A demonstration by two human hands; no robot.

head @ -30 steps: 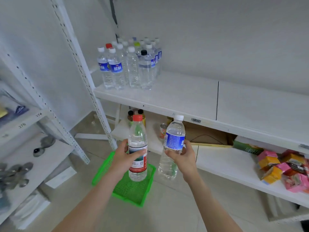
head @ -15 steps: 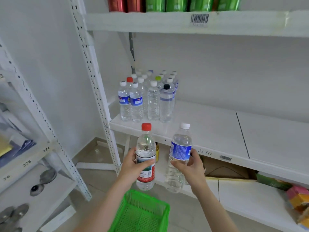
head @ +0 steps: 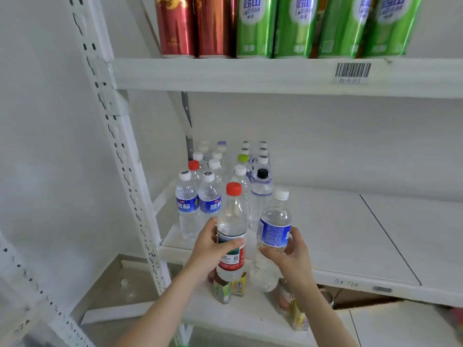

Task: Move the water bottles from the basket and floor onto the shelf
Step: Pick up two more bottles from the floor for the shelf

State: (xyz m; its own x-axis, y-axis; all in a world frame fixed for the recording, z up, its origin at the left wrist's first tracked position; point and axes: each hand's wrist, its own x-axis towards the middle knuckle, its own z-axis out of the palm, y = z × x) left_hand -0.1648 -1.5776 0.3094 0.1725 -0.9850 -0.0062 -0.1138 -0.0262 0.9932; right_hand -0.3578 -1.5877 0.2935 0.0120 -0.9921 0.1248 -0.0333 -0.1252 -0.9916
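Note:
My left hand [head: 210, 249] grips a clear water bottle with a red cap and red label [head: 231, 221], held upright just in front of the white shelf [head: 338, 236]. My right hand [head: 292, 256] holds a second bottle with a white cap and blue label [head: 274, 226], tilted slightly, beside the first. Both bottles hang at the shelf's front edge, with their bases below the shelf board. Several water bottles [head: 210, 196] stand in rows at the shelf's left end, right behind the two held ones. The basket is out of view.
A perforated white upright [head: 117, 146] rises at the left of the shelf. Red and green cans [head: 275, 26] line the shelf above. Small juice bottles [head: 230, 286] and a cardboard box [head: 350, 296] sit on the lower shelf. The shelf's right part is bare.
Both hands have lifted the two bottles up and forward toward the shelf. The view has tilted up, so the green basket has dropped out of sight and the cans loom larger.

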